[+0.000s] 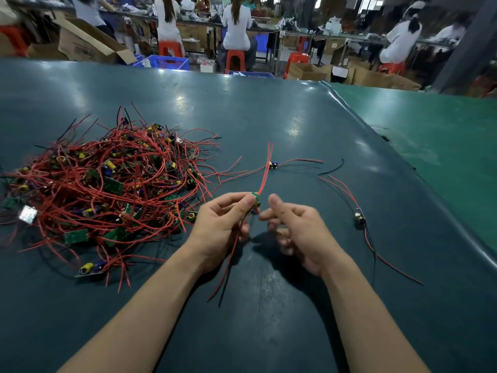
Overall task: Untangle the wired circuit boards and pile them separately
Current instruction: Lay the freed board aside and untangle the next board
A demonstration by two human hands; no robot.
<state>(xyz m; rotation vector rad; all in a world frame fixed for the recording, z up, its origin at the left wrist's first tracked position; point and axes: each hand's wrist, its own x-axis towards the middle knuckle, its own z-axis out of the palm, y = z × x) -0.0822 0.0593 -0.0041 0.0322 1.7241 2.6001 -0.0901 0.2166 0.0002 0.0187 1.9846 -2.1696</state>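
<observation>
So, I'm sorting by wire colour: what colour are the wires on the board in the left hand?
Mostly red, with a black one hanging below the board; head view.

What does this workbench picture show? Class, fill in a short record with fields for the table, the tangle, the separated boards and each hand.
Table: dark green mat
Tangle: heap of boards with red and black wires, left side
Separated boards: one far centre, one at right, lying apart
Left hand: pinches a small board, wires trailing above and below
Right hand: blurred, beside that board, holding nothing
</observation>
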